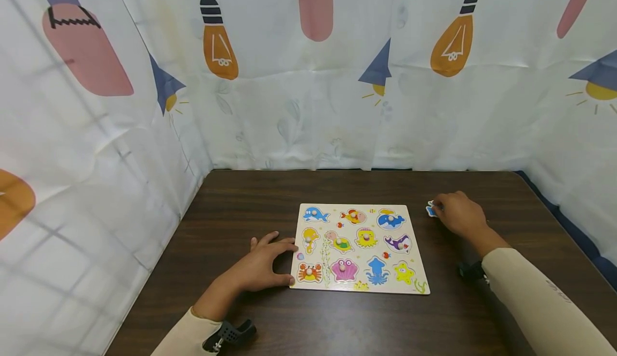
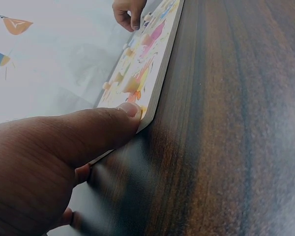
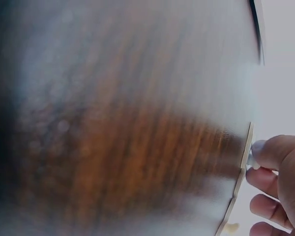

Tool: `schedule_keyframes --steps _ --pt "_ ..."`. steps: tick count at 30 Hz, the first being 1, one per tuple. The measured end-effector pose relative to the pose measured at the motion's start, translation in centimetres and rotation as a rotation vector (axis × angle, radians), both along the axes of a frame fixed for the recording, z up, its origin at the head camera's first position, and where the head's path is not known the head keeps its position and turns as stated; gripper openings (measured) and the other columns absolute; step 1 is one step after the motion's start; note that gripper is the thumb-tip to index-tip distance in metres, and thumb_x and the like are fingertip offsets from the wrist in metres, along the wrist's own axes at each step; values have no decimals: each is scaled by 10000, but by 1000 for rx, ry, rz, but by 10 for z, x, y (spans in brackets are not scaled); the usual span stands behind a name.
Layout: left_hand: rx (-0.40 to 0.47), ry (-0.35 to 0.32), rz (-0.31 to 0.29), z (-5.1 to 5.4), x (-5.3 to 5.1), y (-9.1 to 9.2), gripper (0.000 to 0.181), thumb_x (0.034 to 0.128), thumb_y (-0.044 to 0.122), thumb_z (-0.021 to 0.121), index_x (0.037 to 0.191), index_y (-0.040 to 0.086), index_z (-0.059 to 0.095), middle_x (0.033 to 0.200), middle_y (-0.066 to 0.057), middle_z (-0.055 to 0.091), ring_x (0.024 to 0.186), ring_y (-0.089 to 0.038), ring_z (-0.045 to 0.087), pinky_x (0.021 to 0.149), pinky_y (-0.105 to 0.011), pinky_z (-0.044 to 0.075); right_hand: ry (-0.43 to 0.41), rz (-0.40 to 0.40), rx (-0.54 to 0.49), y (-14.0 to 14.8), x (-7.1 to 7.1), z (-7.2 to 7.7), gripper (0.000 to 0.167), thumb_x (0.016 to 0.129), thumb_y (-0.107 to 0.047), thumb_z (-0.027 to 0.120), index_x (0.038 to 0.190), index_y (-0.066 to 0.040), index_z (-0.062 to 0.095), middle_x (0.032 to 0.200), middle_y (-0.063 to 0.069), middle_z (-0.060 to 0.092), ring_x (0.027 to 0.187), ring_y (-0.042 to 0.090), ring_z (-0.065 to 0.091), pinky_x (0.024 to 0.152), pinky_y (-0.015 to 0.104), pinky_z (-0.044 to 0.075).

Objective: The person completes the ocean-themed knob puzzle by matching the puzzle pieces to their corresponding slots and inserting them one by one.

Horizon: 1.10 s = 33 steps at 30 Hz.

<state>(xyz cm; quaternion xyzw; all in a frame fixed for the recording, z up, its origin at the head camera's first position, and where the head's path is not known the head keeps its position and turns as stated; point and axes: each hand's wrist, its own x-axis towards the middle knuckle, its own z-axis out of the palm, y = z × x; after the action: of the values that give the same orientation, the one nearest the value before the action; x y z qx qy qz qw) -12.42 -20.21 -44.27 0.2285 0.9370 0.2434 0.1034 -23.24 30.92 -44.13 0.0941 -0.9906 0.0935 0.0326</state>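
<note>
A wooden peg puzzle board [image 1: 354, 286] with sea animal pictures lies on the table. My left hand [image 1: 262, 265] rests at its left edge, fingers spread; in the left wrist view the thumb [image 2: 103, 125] presses on a corner. Most pictures, such as the crab [image 1: 310, 273], carry round knobs. No knob shows on the blue squid [image 1: 376, 271] or yellow starfish [image 1: 404, 273]. Right of the board, my right hand [image 1: 460, 215] pinches a blue-and-white puzzle piece [image 1: 431, 211] by its knob. From the side, the piece [image 3: 247, 145] is a thin edge; its picture is mostly hidden.
Below the held piece in the right wrist view is another thin edge with a pale knob [image 3: 231, 227]. The dark wooden table [image 1: 250, 195] reaches to a printed white curtain [image 1: 308, 115] at the back and sides. Both wrists wear black straps.
</note>
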Motion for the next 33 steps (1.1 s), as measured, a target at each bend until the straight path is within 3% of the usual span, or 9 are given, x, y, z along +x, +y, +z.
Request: schedule_keyframes --steps 14,21,27,33 --pt "3 0 3 0 1 0 669 806 404 870 1406 250 617 1549 40 487 1518 -407 201 1085 -800 17 6 66 -45 -6 4 7 286 947 -75 651 1222 -17 702 1174 202 685 1172 428 533 738 584 539" --pt "-1 4 4 -1 0 0 670 803 411 869 1404 255 618 1549 47 486 1517 -406 205 1087 -799 18 -36 15 -21 -3 4 5 308 972 -209 688 1180 18 696 1012 154 696 949 357 608 689 560 540" --pt "-3 2 4 -3 0 -1 667 804 415 867 1404 263 618 1548 48 487 1515 -409 208 1087 -799 20 -25 60 -27 -5 7 4 243 960 -167 703 1141 -6 722 1049 154 700 998 383 606 758 594 535" --pt "-4 6 4 0 0 0 669 802 411 868 1403 255 620 1545 47 491 1515 -406 211 1086 -800 21 31 113 -48 -12 13 7 210 937 -139 713 1121 -44 747 1073 121 708 959 310 577 628 472 534"
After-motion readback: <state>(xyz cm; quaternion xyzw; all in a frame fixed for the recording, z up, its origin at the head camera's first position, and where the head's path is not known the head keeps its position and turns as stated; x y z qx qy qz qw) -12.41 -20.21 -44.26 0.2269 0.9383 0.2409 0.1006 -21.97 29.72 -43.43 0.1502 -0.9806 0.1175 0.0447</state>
